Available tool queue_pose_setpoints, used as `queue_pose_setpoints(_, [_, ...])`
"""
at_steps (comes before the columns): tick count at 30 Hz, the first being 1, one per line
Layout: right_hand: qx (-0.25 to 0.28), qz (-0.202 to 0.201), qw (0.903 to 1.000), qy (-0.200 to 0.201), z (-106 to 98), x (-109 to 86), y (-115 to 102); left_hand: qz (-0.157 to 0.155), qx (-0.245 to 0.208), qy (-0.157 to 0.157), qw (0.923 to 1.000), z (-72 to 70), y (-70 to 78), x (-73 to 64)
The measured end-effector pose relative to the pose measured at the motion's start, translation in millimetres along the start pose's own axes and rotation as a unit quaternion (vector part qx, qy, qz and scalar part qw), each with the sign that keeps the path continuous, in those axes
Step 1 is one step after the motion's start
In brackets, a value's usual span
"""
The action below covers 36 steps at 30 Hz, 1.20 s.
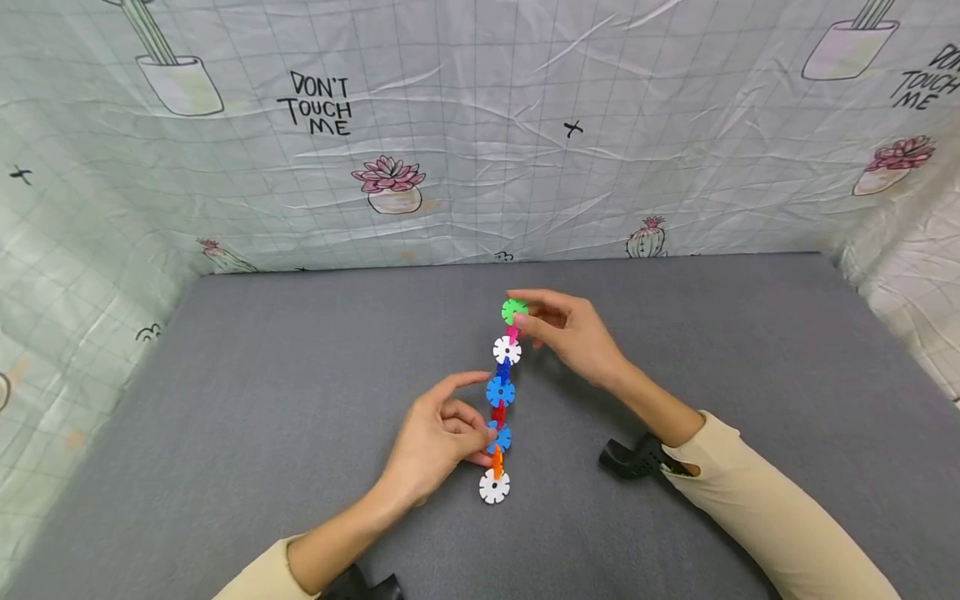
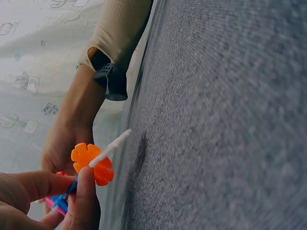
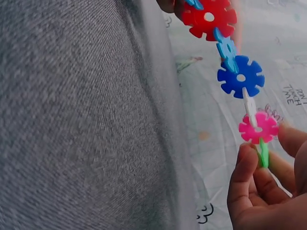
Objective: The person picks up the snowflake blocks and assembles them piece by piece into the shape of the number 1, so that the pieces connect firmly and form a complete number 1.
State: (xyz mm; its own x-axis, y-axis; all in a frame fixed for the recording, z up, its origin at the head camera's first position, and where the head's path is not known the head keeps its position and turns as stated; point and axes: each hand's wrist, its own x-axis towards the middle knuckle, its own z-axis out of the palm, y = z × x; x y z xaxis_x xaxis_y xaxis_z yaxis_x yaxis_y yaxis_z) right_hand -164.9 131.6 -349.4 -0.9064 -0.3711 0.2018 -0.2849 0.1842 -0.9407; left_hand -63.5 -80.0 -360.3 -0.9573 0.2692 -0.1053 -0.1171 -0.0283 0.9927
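Observation:
A chain of notched plastic discs, joined edge to edge at right angles, runs between both hands. My right hand (image 1: 573, 333) pinches the green disc (image 1: 513, 312) at its far end. Below that come a pink disc (image 3: 258, 128), a white disc (image 1: 507, 351), a dark blue disc (image 3: 241, 77), a light blue disc (image 1: 500, 392) and a red disc (image 3: 209, 17). My left hand (image 1: 438, 433) pinches the second light blue disc (image 1: 500, 437) between thumb and fingers. Past it, an orange disc (image 2: 92, 164) and the white end disc (image 1: 494, 487) stick out free toward me.
A grey cloth-covered table (image 1: 300, 375) lies under the hands. Behind it hangs a patterned curtain (image 1: 480, 133) with potted plants and lettering. A black wrist camera (image 1: 633, 458) sits by the right sleeve, another black device (image 1: 363, 586) under the left sleeve.

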Motion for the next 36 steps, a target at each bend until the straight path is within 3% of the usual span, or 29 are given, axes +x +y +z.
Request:
queue_pose_setpoints(11, [0.042, 0.017, 0.9969, -0.063, -2.0, 2.7, 10.3, -0.004, 0.012, -0.004, 0.9999, 13.1, -3.0, -1.9])
queue_pose_setpoints(23, [0.040, 0.039, 0.9930, -0.104, -3.4, 7.3, 22.8, -0.005, 0.022, -0.006, 0.9997, 26.2, -7.2, 1.5])
queue_pose_setpoints(26, [0.020, 0.032, 0.9930, -0.112, -3.6, 7.6, 25.0, -0.002, 0.043, -0.004, 0.9991, 27.2, -9.2, 2.6])
queue_pose_setpoints(32, [-0.069, -0.004, 0.9912, -0.113, -4.1, 7.4, 28.2, 0.006, 0.061, 0.002, 0.9981, 28.0, -12.6, 5.4])
queue_pose_setpoints(36, [-0.103, -0.025, 0.9883, -0.109, -3.0, 5.3, 20.2, 0.021, 0.076, 0.005, 0.9969, 28.9, -14.6, 7.7])
